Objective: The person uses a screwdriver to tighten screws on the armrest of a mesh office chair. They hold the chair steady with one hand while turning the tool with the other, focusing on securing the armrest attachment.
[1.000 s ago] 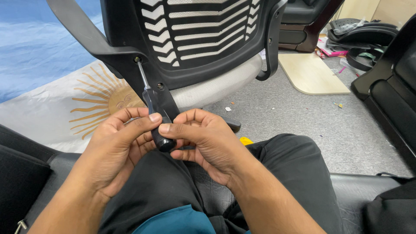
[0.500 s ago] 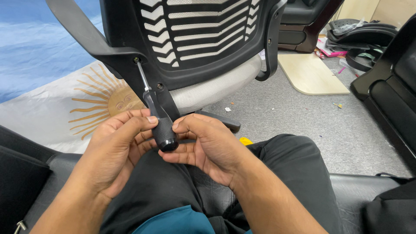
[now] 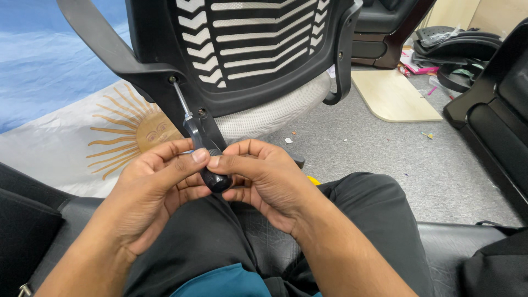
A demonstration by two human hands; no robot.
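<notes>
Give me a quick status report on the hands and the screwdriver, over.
Left hand and right hand both grip black screwdriver handle. Tip at screw hole in chair back. Nothing blocking.

A big cloth (image 3: 82, 110) with blue stripes and a yellow sun is lying on the floor at the left. A pale wooden board (image 3: 393, 96) is lying on the grey carpet (image 3: 385, 159), and small bits of litter are sitting around it. Dark seat parts (image 3: 495, 110) are standing at the right. Some black parts and pink paper (image 3: 440, 49) are piling up far back.
</notes>
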